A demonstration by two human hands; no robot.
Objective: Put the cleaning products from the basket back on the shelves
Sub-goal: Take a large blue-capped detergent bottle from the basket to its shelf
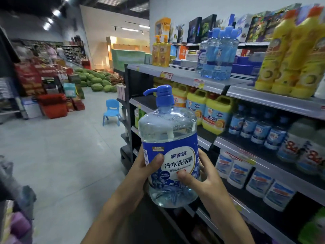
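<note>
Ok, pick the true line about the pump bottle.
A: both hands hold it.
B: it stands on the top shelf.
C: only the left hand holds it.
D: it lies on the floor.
A: the left hand and the right hand each grip a side of the pump bottle, which is held in the air in front of the shelves.

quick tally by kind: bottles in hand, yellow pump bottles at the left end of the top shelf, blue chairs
dish soap bottle, held by left hand and right hand: 1
yellow pump bottles: 2
blue chair: 1
total: 4
</note>
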